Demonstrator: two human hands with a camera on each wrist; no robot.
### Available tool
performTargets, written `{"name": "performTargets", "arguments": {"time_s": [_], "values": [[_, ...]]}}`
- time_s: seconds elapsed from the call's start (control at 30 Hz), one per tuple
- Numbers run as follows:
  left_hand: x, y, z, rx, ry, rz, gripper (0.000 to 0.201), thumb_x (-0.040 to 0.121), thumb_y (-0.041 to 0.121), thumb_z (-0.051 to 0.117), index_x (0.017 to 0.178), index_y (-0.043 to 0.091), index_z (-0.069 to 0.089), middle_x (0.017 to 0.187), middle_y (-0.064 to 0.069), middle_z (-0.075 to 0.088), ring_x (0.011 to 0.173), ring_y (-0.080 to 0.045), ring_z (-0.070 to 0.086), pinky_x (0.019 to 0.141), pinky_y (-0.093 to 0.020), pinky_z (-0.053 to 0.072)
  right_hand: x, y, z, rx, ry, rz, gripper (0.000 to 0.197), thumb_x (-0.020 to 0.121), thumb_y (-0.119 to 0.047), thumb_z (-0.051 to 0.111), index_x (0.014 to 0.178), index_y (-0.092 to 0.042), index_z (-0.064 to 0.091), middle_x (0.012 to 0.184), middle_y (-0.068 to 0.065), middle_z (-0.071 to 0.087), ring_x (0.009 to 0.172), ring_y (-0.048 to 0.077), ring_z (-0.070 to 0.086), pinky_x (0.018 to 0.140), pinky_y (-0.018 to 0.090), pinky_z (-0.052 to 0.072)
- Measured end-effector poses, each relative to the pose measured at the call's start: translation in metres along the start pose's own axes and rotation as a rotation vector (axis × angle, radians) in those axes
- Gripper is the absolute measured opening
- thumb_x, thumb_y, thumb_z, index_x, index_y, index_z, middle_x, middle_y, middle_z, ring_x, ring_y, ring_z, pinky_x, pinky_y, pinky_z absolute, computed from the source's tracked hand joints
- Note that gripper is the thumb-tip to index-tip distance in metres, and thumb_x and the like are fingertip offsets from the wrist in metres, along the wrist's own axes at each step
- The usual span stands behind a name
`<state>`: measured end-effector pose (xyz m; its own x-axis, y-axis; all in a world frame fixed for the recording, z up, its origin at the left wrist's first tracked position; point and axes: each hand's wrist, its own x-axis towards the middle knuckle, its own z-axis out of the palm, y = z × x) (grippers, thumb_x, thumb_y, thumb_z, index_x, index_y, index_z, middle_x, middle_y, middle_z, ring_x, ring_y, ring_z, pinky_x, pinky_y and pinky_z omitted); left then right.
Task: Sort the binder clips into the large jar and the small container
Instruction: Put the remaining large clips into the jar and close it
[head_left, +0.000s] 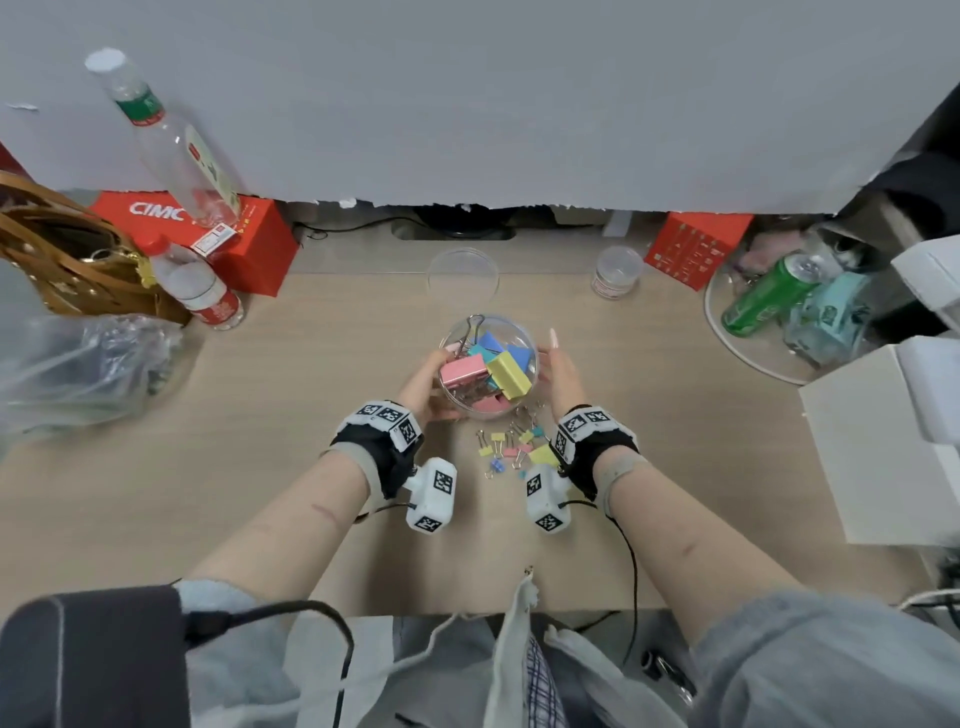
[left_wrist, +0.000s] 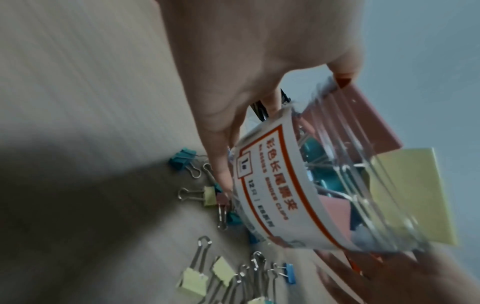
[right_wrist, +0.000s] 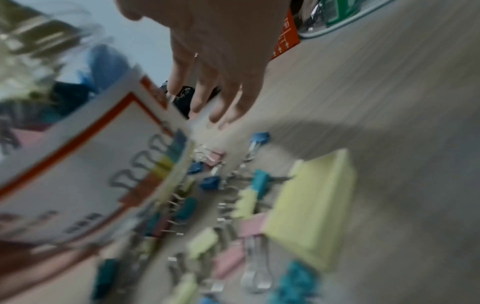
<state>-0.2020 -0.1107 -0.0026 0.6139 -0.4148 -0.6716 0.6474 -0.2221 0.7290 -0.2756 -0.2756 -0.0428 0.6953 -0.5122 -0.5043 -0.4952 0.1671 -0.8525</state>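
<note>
The large clear jar sits mid-table, packed with big pink, yellow and blue binder clips. My left hand grips its left side, thumb at the rim. In the left wrist view this hand holds the labelled jar tilted. My right hand lies against the jar's right side with fingers straight. Blurred, the right wrist view shows the right hand by the jar. Small clips and one large yellow clip lie just in front. The small container stands at the back right, uncapped.
A clear round lid lies behind the jar. Two bottles, a red box, a brown bag and a plastic bag crowd the left. A green can and white boxes stand on the right.
</note>
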Motion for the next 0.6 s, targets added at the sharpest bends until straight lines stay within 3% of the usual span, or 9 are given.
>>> {"name": "performTargets", "arguments": {"time_s": [0.03, 0.1, 0.17, 0.27, 0.4, 0.5, 0.6], "values": [[0.000, -0.004, 0.000, -0.012, 0.023, 0.016, 0.025, 0.078, 0.050, 0.052, 0.099, 0.039, 0.059, 0.095, -0.004, 0.056, 0.084, -0.023, 0.057, 0.071, -0.035, 0.053, -0.001, 0.008, -0.009, -0.156, 0.075, -0.082, 0.032, 0.091, -0.056, 0.035, 0.098, -0.036, 0.060, 0.104, -0.001, 0.065, 0.100, 0.023, 0.059, 0.089, 0.038, 0.047], [-0.003, -0.009, -0.001, -0.021, 0.064, 0.035, 0.016, 0.087, 0.046, 0.048, 0.095, 0.037, 0.058, 0.091, -0.003, 0.054, 0.082, -0.023, 0.056, 0.074, -0.035, 0.051, -0.004, 0.023, -0.028, -0.440, 0.165, -0.175, 0.026, 0.088, -0.052, 0.042, 0.083, -0.031, 0.055, 0.091, -0.003, 0.062, 0.093, 0.025, 0.059, 0.085, 0.039, 0.047], [-0.006, -0.013, -0.004, -0.031, 0.102, 0.033, 0.016, 0.090, 0.045, 0.044, 0.094, 0.038, 0.057, 0.094, -0.004, 0.054, 0.089, -0.026, 0.055, 0.071, -0.034, 0.052, -0.008, 0.035, -0.041, -0.720, 0.139, -0.179, 0.033, 0.085, -0.052, 0.050, 0.092, -0.020, 0.056, 0.100, 0.004, 0.061, 0.098, 0.027, 0.058, 0.087, 0.039, 0.047], [-0.011, -0.019, -0.003, -0.057, 0.161, 0.026, 0.019, 0.089, 0.048, 0.044, 0.103, 0.039, 0.054, 0.096, -0.005, 0.054, 0.103, -0.033, 0.053, 0.067, -0.034, 0.052, -0.021, 0.043, -0.054, -1.007, -0.017, -0.162, 0.058, 0.076, -0.064, 0.056, 0.107, -0.014, 0.050, 0.110, 0.005, 0.053, 0.104, 0.025, 0.052, 0.089, 0.040, 0.046], [-0.016, -0.023, -0.001, -0.110, 0.214, 0.037, 0.023, 0.089, 0.045, 0.046, 0.108, 0.033, 0.051, 0.097, -0.006, 0.052, 0.106, -0.033, 0.052, 0.073, -0.038, 0.054, -0.029, 0.050, -0.053, -1.156, -0.140, -0.187, 0.076, 0.068, -0.068, 0.063, 0.118, -0.014, 0.040, 0.121, 0.005, 0.047, 0.111, 0.027, 0.050, 0.083, 0.036, 0.042], [-0.019, -0.025, 0.001, -0.136, 0.236, 0.047, 0.012, 0.091, 0.044, 0.045, 0.096, 0.036, 0.053, 0.092, -0.002, 0.052, 0.095, -0.027, 0.054, 0.075, -0.037, 0.052, -0.030, 0.054, -0.044, -1.200, -0.187, -0.225, 0.084, 0.064, -0.066, 0.068, 0.120, -0.013, 0.035, 0.125, 0.005, 0.041, 0.111, 0.027, 0.049, 0.084, 0.037, 0.044], [-0.021, -0.028, 0.001, -0.144, 0.242, 0.058, 0.010, 0.092, 0.041, 0.043, 0.089, 0.038, 0.053, 0.091, 0.000, 0.051, 0.086, -0.021, 0.053, 0.074, -0.036, 0.051, -0.027, 0.063, -0.038, -1.182, -0.187, -0.218, 0.078, 0.068, -0.058, 0.070, 0.119, -0.011, 0.034, 0.124, 0.007, 0.040, 0.110, 0.027, 0.050, 0.086, 0.037, 0.044]]}}
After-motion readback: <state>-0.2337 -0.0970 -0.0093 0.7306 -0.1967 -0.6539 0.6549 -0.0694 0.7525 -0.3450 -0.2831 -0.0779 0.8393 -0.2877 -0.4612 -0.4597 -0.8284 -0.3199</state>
